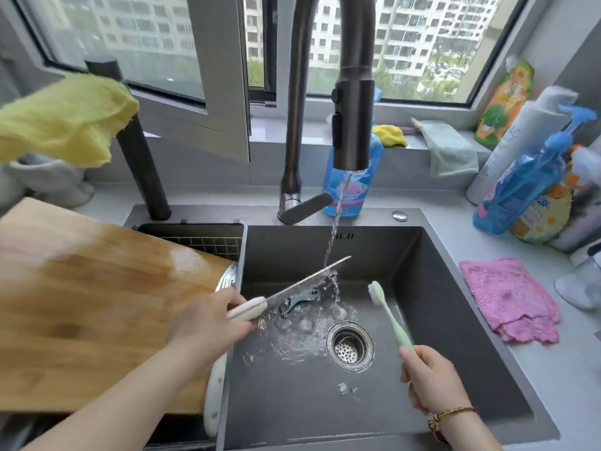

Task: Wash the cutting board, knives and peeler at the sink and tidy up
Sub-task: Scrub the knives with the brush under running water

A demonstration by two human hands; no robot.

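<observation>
Head view: left hand (208,323) is closed around a knife (286,291) handle, its blade slanting under the tap (353,92) stream above the sink (455,320). Right hand (429,380) grips a green brush (388,315). Cutting board (91,301) lies left of the basin.

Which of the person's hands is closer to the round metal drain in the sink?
The right hand is nearer: it sits just right of the drain, holding a green brush. The left hand is farther off at the sink's left edge, holding a knife under the water.
</observation>
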